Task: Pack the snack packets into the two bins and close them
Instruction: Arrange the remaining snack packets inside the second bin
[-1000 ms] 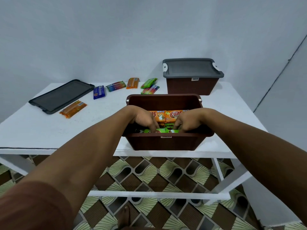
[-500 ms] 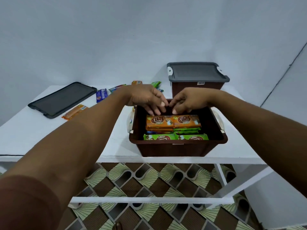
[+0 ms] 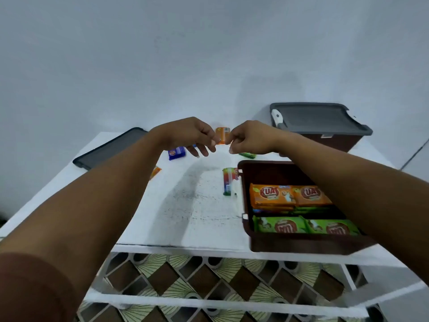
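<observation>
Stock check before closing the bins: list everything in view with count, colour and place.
table: 1, white, under everything
open bin: 1, brown, front right
closed bin: 1, brown, grey lid on, back right
loose lid: 1, dark grey, back left
binned orange packets: 2 showing, top layer
binned green packets: 2 showing, front row
blue packet: 1, towards the back
back orange packet: 1, between the hands
left orange packet: 1, partly hidden, table's left
striped packet: 1, multicolour, beside open bin
green packet: 1, behind open bin
left hand, right hand: fingers curled, over table's back; grip unclear
</observation>
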